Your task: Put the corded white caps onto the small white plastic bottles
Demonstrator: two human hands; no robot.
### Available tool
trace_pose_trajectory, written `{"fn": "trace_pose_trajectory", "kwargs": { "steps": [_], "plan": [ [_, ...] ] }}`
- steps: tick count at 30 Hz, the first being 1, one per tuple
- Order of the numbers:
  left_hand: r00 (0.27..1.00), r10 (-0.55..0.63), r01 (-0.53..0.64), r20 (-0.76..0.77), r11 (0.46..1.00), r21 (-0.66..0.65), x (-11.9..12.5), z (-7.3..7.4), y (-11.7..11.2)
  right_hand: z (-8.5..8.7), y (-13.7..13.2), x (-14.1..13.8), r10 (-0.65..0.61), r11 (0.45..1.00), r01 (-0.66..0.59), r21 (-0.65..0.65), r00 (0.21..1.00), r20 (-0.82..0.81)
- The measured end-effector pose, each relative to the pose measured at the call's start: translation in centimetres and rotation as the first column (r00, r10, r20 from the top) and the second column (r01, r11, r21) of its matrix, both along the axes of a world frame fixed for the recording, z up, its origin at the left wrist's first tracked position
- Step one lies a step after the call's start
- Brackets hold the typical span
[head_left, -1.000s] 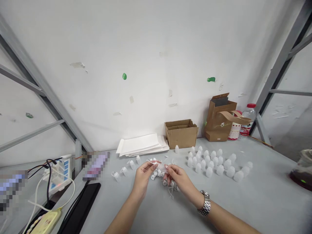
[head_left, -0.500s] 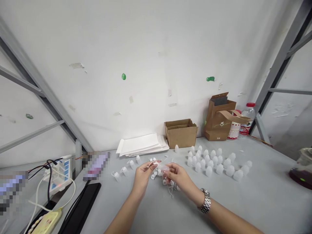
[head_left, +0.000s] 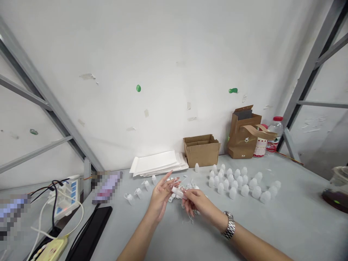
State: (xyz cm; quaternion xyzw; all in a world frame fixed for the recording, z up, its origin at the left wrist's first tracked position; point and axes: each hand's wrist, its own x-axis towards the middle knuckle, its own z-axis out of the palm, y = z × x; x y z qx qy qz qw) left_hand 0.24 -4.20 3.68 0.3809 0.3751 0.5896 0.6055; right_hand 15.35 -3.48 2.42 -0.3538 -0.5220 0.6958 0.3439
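Note:
A small white plastic bottle (head_left: 178, 192) lies tilted between my hands, over the middle of the desk. My right hand (head_left: 197, 201), with a metal watch on its wrist, pinches one end between thumb and fingers. At the other end is my left hand (head_left: 161, 195), its fingers stretched out and apart and its thumb tip at or against the bottle. Beneath and behind the hands lies a pile of white caps (head_left: 171, 198) with thin loops, partly hidden. Several capped bottles (head_left: 138, 193) stand to the left. Many uncapped translucent bottles (head_left: 232, 192) stand to the right.
A stack of white envelopes (head_left: 154, 164), a cardboard box (head_left: 201, 154) and a brown paper bag (head_left: 241, 141) line the wall. A red-capped bottle (head_left: 276, 130) stands behind the bag. At left are a black bar (head_left: 91, 232), a phone (head_left: 107, 186) and a power strip (head_left: 66, 197).
My left fingers have spread out from a pinch. The small bottle now shows lengthwise between my hands, held by the right. The view has shifted slightly.

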Motion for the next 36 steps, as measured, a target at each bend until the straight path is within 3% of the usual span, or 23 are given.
{"fn": "trace_pose_trajectory", "kwargs": {
  "steps": [8, 15, 19, 36],
  "plan": [
    [0.987, 0.147, -0.140, 0.071, 0.986, -0.090, -1.0, -0.4, 1.0, -0.6, -0.1, -0.1, 0.002, 0.995, -0.012, 0.097, 0.994, 0.107],
    [0.965, 0.168, -0.112, 0.201, 0.957, -0.267, -0.8, -0.9, 1.2, -0.8, -0.2, 0.0, -0.106, 0.970, 0.073, 0.232, 0.985, 0.133],
    [0.957, 0.175, -0.106, 0.233, 0.953, -0.284, -0.6, -0.8, 1.1, -0.7, -0.4, 0.0, -0.173, 0.950, 0.121, 0.288, 0.971, 0.163],
    [0.962, 0.192, -0.132, 0.195, 0.950, -0.284, -0.4, -0.9, 1.1, -0.9, -0.7, -0.3, -0.218, 0.933, 0.116, 0.342, 0.936, 0.276]
  ]
}}
